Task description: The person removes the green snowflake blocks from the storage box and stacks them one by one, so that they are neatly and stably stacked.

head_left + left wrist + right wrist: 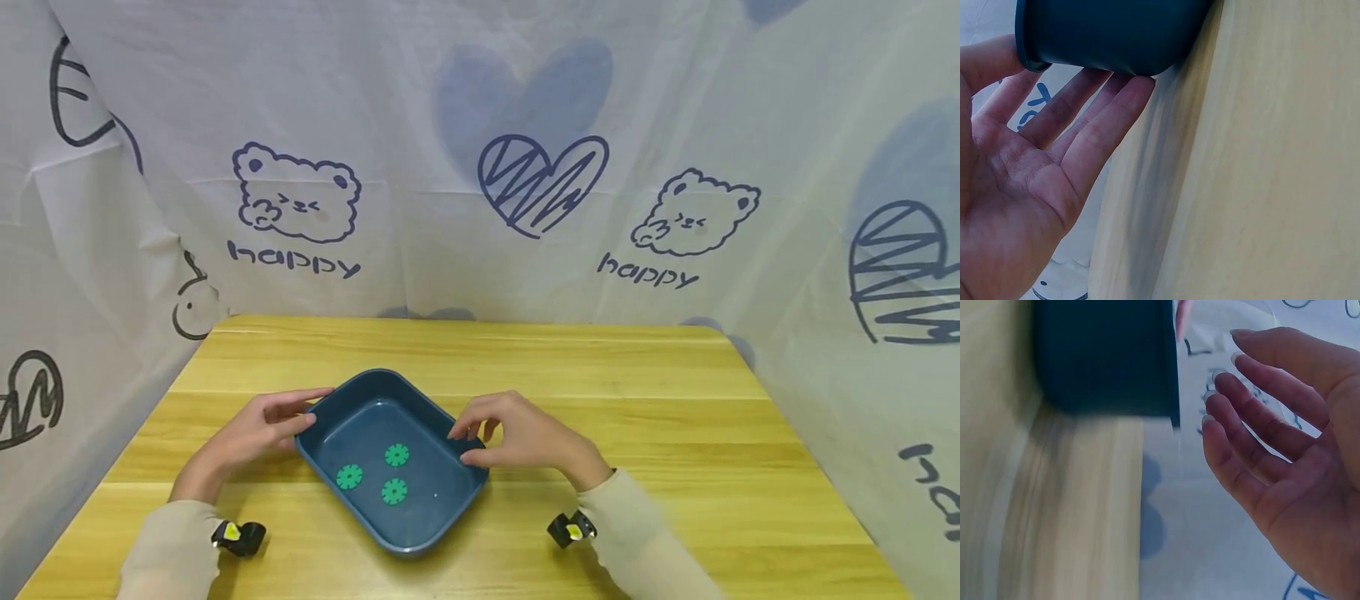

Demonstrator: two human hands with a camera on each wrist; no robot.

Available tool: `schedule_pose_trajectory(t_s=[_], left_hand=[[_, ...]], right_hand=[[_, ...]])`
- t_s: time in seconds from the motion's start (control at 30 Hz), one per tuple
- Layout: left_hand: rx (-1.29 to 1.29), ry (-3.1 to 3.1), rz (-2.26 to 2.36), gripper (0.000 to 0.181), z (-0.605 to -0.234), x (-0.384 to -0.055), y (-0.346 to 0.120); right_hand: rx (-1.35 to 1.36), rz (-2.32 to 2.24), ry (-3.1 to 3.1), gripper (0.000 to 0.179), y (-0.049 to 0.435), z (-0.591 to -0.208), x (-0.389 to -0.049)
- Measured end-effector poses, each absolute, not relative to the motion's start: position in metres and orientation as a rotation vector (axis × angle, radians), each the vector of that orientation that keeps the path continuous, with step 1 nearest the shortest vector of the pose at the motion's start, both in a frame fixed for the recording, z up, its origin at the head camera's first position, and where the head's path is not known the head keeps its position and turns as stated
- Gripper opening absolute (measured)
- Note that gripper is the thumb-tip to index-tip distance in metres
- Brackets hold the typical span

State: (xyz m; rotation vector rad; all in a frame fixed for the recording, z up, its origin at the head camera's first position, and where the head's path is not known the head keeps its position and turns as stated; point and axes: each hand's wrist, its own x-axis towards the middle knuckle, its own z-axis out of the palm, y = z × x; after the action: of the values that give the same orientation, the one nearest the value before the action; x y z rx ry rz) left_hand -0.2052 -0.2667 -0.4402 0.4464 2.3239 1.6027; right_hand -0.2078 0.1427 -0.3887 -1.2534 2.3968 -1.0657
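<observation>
A dark blue rectangular tray (pixel 405 525) stands at an angle on the wooden table. Three green notched discs lie flat inside it: one disc (pixel 348 477) to the left, another (pixel 397 454) farther back, a third (pixel 394 492) nearer the front. My left hand (pixel 258 429) holds the tray's left corner, thumb at the rim and fingers against the outer wall (pixel 1110 31). Over the right corner hovers my right hand (pixel 521 433), its fingers loosely bent. The right wrist view shows this hand (pixel 1285 431) apart from the tray wall (pixel 1107 356), holding nothing.
The wooden table (pixel 637 392) reaches back to a pale cloth curtain (pixel 420 250) printed with hearts and bears, which also hangs along both sides. A black wrist strap piece (pixel 240 537) shows by the left cuff, a similar one (pixel 572 529) by the right.
</observation>
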Motion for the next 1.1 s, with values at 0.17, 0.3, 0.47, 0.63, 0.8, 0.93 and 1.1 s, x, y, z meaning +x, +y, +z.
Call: schedule_pose_trajectory(t_s=[0.17, 0.3, 0.47, 0.63, 0.8, 0.93, 1.1], left_hand=[[0.451, 2.316, 1.608, 0.052, -0.440, -0.205, -0.266], [0.456, 2.311, 1.610, 0.052, -0.440, -0.205, -0.266], [0.461, 2.316, 1.612, 0.052, -0.441, -0.205, -0.266], [0.476, 2.314, 1.614, 0.052, -0.441, -0.206, -0.266], [0.467, 2.308, 1.612, 0.052, -0.440, -0.206, -0.266], [0.467, 2.309, 1.613, 0.051, -0.439, -0.206, -0.266], [0.475, 2.319, 1.604, 0.051, -0.440, -0.207, -0.267]], right_hand=[[-1.321, -1.024, 2.381, 0.022, 0.121, -0.395, -0.208], [-1.364, -0.986, 2.381, 0.022, 0.108, -0.402, -0.208], [-1.385, -0.916, 2.370, 0.024, 0.093, -0.409, -0.208], [-1.352, -0.844, 2.367, 0.025, 0.081, -0.414, -0.208], [-1.358, -0.734, 2.383, 0.027, 0.069, -0.419, -0.206], [-1.370, -0.675, 2.387, 0.027, 0.061, -0.422, -0.205], [-1.385, -0.604, 2.391, 0.025, 0.052, -0.425, -0.205]])
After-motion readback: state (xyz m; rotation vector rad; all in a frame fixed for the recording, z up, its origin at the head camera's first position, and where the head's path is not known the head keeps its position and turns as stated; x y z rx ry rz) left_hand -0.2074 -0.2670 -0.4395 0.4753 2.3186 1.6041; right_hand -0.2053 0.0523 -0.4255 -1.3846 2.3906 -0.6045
